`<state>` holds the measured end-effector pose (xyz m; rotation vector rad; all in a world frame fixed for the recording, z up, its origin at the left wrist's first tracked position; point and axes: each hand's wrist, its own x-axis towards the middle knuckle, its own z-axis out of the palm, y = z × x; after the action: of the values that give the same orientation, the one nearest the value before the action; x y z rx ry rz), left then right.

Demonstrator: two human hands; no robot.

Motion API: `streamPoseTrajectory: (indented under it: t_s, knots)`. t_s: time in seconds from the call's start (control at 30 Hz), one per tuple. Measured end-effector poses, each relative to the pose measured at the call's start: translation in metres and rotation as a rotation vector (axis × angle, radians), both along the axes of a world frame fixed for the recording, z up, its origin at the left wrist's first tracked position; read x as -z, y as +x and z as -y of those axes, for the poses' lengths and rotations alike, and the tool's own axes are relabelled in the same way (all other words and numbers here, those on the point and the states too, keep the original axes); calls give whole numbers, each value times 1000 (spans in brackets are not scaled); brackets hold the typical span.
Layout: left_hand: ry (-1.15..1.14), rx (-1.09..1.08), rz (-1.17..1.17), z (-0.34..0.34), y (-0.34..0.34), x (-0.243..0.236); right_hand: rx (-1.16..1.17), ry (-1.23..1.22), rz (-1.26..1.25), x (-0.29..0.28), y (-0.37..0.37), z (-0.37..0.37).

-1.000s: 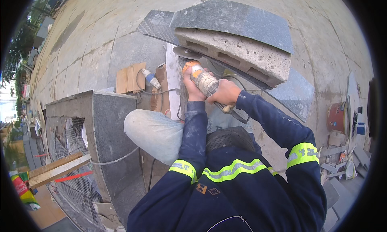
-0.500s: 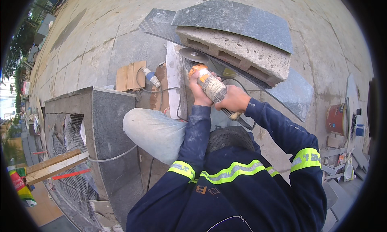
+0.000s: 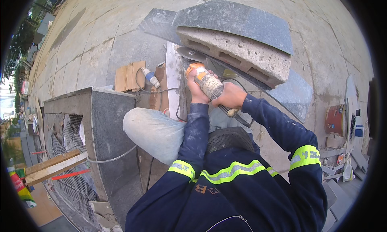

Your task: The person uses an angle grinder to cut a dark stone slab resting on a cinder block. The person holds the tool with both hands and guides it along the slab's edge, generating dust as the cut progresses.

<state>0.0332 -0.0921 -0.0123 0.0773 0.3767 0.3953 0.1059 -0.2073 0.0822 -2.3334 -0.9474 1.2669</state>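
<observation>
Both of my hands are closed around a dusty orange angle grinder (image 3: 209, 84). My left hand (image 3: 197, 89) wraps the front of its body near the head, and my right hand (image 3: 230, 96) grips the rear. The round cutting disc (image 3: 191, 54) sits at the near edge of a dark grey stone slab (image 3: 159, 25); whether it touches the slab I cannot tell. On that slab rests a pale hollow concrete block (image 3: 238, 56). Another grey slab (image 3: 238, 20) lies on top of the block.
Left of the grinder are a white-faced board (image 3: 172, 79), a cardboard piece (image 3: 128, 76) and a blue-white plug connector (image 3: 150, 77) with cable. A slab-clad box structure (image 3: 117, 135) stands left of my knee. A red-brown bucket (image 3: 336, 119) and stone offcuts lie at right.
The grinder and both hands have shifted slightly left, the disc moving a little along the slab's edge. The slabs and block look unmoved.
</observation>
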Motion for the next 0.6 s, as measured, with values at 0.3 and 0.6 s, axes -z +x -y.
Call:
streamPoseTrajectory:
  t_s: [0.3, 0.6]
  knots:
    - [10, -18, -44, -21, 10, 9, 2, -5, -5, 13, 8, -22]
    - [11, -23, -77, -17, 4, -6, 21, -33, 12, -6, 0, -21]
